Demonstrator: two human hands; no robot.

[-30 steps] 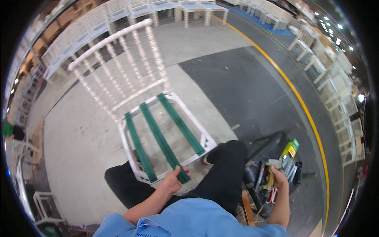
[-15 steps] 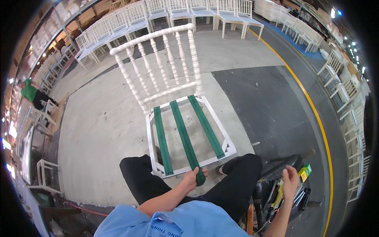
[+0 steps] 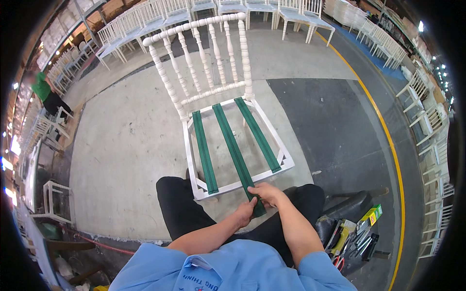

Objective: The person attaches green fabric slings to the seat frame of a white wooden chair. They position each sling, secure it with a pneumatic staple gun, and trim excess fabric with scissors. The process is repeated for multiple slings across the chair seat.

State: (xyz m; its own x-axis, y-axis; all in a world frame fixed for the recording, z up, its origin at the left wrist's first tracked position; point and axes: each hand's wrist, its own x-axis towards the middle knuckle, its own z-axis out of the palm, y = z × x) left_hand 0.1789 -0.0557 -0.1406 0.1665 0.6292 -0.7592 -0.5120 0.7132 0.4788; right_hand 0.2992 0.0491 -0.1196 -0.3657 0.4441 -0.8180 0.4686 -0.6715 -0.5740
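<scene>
Green middle strap (image 3: 236,150), pinched by left hand (image 3: 244,213) and right hand (image 3: 267,192), wants even tension over the white chair frame's (image 3: 190,155) near rail.

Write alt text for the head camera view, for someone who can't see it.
Seen from above, a person's left hand and right hand grip the free end of the middle green strap at the front rail of a white chair. Hand tools lie on the floor at the right.

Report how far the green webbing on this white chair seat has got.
Three green straps already run front to back across the white chair frame. In hand: both hands, left and right, grip the middle strap's loose end at the front rail. Left: that end is unfastened; no crosswise straps show.
</scene>
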